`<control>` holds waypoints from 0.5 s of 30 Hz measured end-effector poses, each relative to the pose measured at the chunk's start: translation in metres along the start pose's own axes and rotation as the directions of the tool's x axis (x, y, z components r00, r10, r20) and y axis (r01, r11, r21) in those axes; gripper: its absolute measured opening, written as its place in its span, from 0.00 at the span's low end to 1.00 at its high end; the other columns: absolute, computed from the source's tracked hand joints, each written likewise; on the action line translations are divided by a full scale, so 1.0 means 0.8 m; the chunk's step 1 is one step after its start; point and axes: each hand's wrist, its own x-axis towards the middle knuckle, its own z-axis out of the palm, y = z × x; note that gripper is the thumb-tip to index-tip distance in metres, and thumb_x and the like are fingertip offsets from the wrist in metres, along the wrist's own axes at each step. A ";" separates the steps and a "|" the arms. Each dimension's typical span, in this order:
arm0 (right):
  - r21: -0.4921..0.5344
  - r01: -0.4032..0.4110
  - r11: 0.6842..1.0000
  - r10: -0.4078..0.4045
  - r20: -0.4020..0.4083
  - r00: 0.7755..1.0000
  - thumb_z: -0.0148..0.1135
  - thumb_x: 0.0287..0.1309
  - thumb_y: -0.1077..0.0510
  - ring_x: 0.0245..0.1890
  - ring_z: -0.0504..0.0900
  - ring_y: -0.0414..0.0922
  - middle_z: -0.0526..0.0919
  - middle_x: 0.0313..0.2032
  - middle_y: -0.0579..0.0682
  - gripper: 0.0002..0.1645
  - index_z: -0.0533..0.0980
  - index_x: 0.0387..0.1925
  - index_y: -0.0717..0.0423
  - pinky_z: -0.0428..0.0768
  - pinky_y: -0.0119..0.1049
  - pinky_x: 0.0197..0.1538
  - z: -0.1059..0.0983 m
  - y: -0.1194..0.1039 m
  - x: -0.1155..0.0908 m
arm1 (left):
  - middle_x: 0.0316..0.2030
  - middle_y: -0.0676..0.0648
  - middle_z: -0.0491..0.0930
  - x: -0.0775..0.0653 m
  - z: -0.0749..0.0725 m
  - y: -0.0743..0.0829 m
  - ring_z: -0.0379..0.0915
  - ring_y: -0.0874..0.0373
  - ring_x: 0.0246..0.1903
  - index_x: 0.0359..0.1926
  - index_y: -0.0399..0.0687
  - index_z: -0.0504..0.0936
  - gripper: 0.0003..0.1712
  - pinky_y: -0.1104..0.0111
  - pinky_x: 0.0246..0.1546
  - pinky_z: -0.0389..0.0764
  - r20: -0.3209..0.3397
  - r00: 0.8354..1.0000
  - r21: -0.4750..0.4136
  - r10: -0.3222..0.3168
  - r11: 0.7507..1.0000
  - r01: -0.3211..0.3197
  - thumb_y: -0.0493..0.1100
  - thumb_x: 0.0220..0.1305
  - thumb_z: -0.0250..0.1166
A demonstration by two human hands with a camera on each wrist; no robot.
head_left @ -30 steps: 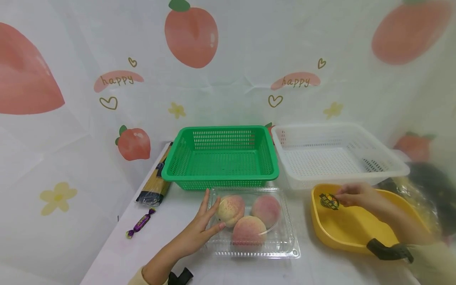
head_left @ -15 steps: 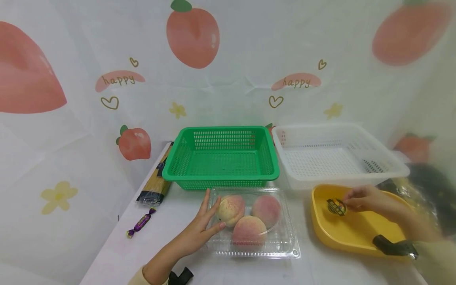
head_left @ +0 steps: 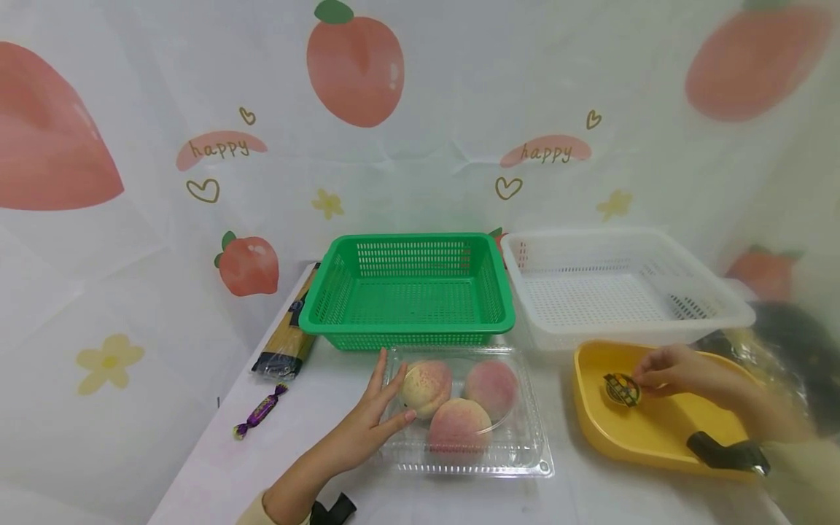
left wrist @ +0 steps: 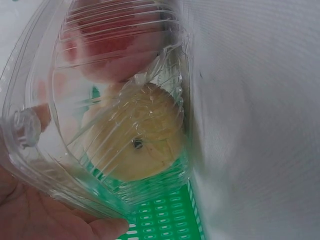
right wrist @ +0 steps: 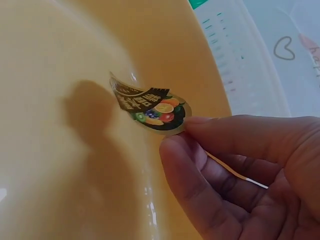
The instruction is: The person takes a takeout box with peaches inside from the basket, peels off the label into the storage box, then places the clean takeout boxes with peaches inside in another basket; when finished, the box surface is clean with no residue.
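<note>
My right hand (head_left: 682,375) pinches a small round fruit sticker (right wrist: 162,112) by its edge between thumb and fingertip. The sticker is dark with gold lettering and printed fruit, and hangs over the inside of a yellow basin (head_left: 593,423). Its shadow falls on the basin wall in the right wrist view. My left hand (head_left: 364,423) rests with spread, straight fingers on the left side of a clear plastic clamshell box (head_left: 525,448). Inside the closed box lie three peaches (head_left: 459,426), also seen through the ridged wall in the left wrist view.
Behind the box stands a green perforated basket (head_left: 407,328), with a white basket (head_left: 623,321) to its right. A pack of dry noodles (head_left: 285,332) and a purple wrapped candy (head_left: 261,412) lie on the left. A dark, clear-wrapped item (head_left: 797,350) is blurred at far right.
My right hand has shifted slightly right and down with the sticker, further over the yellow basin. The left hand and the peach box have stayed where they were.
</note>
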 end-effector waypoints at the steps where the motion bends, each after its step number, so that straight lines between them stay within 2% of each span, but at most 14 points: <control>1: 0.008 -0.002 1.000 0.002 0.001 1.000 0.55 0.60 0.65 0.29 0.80 0.33 0.83 0.29 0.38 0.14 0.73 0.37 0.80 0.83 0.31 0.37 0.000 0.000 0.001 | 0.72 0.46 0.18 0.000 0.000 0.000 0.22 0.41 0.71 0.72 0.45 0.44 0.41 0.35 0.63 0.42 0.001 1.000 -0.002 0.000 1.000 0.000 0.50 0.67 0.55; 4: 0.020 -0.019 1.000 0.019 0.001 1.000 0.55 0.59 0.67 0.28 0.80 0.33 0.84 0.29 0.39 0.14 0.72 0.36 0.82 0.83 0.31 0.37 0.000 -0.001 0.002 | 0.72 0.46 0.18 0.001 0.000 0.001 0.22 0.41 0.71 0.72 0.45 0.44 0.41 0.35 0.64 0.42 0.001 1.000 -0.003 0.002 1.000 -0.002 0.51 0.67 0.55; 9: -0.043 -0.050 0.998 0.050 -0.022 0.999 0.56 0.58 0.66 0.28 0.80 0.34 0.83 0.29 0.45 0.14 0.73 0.36 0.80 0.83 0.32 0.36 0.000 -0.004 0.000 | 0.72 0.46 0.18 0.002 0.000 0.001 0.22 0.41 0.71 0.72 0.45 0.44 0.41 0.35 0.64 0.42 0.001 1.000 -0.005 0.001 1.000 -0.001 0.50 0.67 0.55; 15: -0.096 -0.048 0.994 0.044 -0.044 0.998 0.56 0.58 0.65 0.27 0.79 0.34 0.82 0.29 0.49 0.14 0.73 0.34 0.79 0.83 0.33 0.35 0.000 -0.005 -0.001 | 0.72 0.47 0.18 0.002 0.001 0.001 0.22 0.41 0.71 0.72 0.46 0.44 0.41 0.35 0.64 0.41 0.002 1.000 -0.006 -0.002 1.000 0.002 0.51 0.67 0.55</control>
